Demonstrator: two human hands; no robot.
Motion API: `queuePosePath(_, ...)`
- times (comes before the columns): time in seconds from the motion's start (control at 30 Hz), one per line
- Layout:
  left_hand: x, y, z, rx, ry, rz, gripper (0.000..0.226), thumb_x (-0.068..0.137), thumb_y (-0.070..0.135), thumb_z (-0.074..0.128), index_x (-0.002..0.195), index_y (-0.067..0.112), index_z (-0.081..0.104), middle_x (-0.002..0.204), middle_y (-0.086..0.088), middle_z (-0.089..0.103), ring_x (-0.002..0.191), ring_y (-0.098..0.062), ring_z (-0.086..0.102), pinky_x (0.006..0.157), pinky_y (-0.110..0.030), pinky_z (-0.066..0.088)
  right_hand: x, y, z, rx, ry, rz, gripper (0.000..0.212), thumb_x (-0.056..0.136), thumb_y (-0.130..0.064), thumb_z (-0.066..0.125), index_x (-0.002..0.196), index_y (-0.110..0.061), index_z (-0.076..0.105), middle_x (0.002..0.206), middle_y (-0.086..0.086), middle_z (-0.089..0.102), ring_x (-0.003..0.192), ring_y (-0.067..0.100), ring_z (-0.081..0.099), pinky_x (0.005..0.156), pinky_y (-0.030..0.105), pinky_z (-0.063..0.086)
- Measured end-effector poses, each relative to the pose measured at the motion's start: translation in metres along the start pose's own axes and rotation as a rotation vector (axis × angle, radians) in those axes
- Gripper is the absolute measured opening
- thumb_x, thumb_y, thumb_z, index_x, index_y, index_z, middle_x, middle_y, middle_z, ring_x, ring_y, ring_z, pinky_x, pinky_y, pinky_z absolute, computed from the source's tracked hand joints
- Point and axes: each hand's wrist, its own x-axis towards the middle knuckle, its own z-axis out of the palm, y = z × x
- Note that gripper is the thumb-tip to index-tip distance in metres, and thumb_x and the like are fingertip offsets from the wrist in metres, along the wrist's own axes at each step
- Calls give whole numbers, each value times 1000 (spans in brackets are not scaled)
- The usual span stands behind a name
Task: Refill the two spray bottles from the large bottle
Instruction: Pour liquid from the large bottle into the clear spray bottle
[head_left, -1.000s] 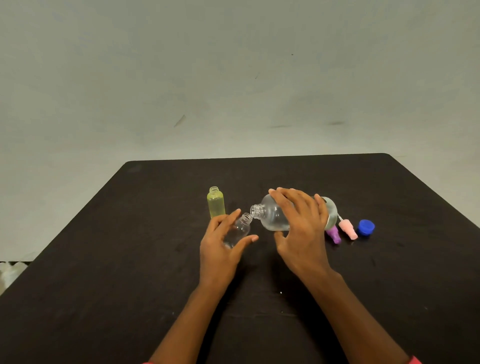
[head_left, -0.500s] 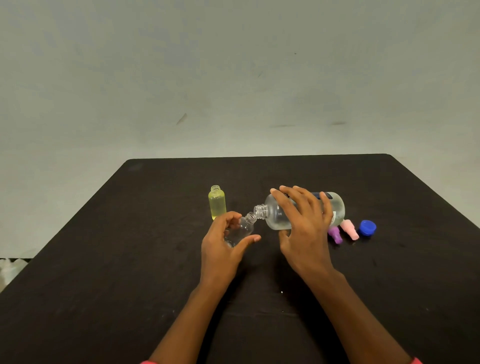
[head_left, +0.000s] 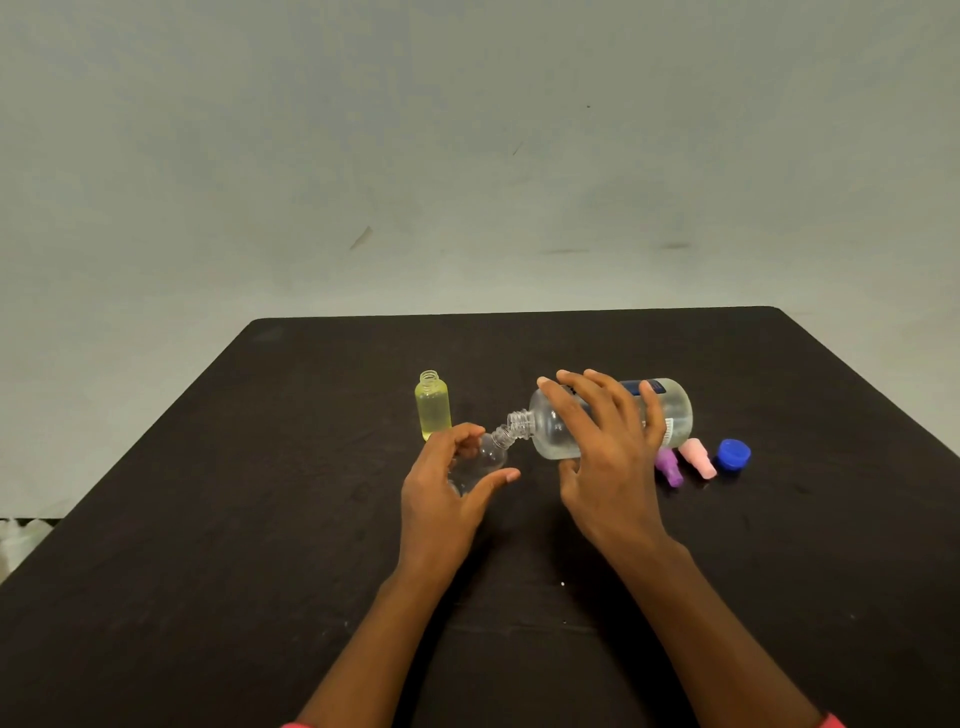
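So the large bottle (head_left: 550, 431) is tipped over on its side in the air, roughly mid-table, clear liquid pooled along its lower side and its open threaded neck pointing toward the left edge and slightly down. The right hand (head_left: 605, 457) is wrapped over the top of it, fingers spread across the body and thumb underneath, so it's holding that one firmly. The left hand (head_left: 447, 499) is curled around the small clear spray bottle (head_left: 485, 460), which is tilted so its open mouth meets the big bottle's neck, the two openings touching or as good as. Can't really tell how much is in the little clear one, it looks mostly see-through. The yellow spray bottle (head_left: 432, 406) stands upright just behind the left hand, toward the far edge, uncapped and holding yellowish liquid most of the way up. Off toward the right edge, on the black table (head_left: 208, 545), lie a purple sprayer top (head_left: 670, 467), a pink sprayer top (head_left: 698, 457) and a blue cap (head_left: 733, 454), all close together. Compared with a second ago, the big bottle is swung flatter with its base more in view, and the necks are now together instead of apart.
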Motion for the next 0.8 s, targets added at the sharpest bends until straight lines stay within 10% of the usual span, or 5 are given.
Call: queuePosePath(0.8,1,-7,0,71,31,65,47,68,30,82,105,44,56,104,16,63,101,-10,61,89,-41,52,1,-2,-2,-2,-23,2,90,52,12,77,130,-23,50,131,3,58,129,21,42,118,40,1)
